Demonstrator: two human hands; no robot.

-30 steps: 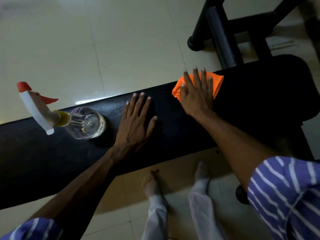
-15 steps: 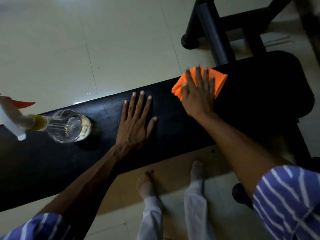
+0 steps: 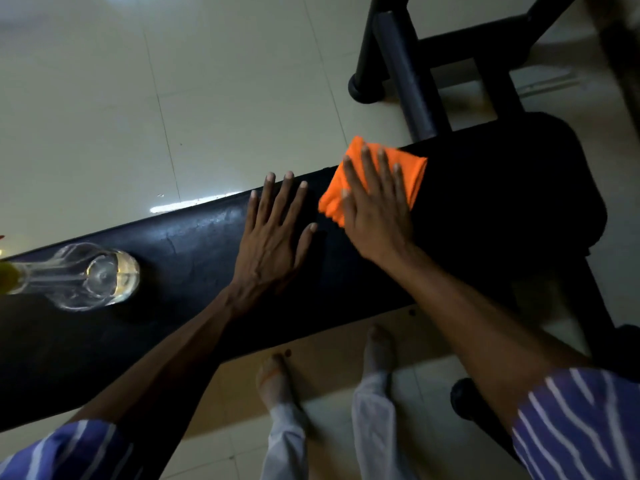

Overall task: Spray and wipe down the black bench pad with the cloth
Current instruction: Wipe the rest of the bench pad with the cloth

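Fingers (image 3: 367, 171) of right hand (image 3: 375, 216) spread flat on folded orange cloth (image 3: 414, 176), smooth black bench pad (image 3: 194, 244) beneath.

Just one view here, a wide-angle head cam looking steeply down from close above the bench pad (image 3: 485, 202), which runs from 8 to 2 o'clock. Tiled floor (image 3: 104, 98) fills the top, the wearer's feet (image 3: 277, 379) sit at 6 o'clock.
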